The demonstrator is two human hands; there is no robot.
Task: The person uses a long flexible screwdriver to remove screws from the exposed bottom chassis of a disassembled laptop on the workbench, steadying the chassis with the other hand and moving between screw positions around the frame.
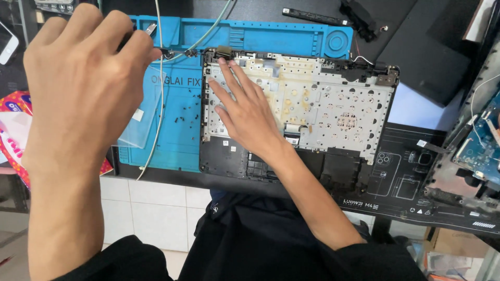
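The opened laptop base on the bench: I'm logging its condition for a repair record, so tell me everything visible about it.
The laptop base lies flat, inside facing up, partly on the blue repair mat. Its frame is black plastic; a whitish perforated metal keyboard backplate, stained yellowish in spots, fills the upper part. Metal hinges sit at the upper corners, empty black bays along the near edge. The right hand rests palm-down on the plate's left side; the left hand is raised above the mat.

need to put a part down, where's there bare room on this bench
Bare patches: the black mat between the laptop shell and the circuit board; the pale patch above it. The blue mat holds loose screws and cables.
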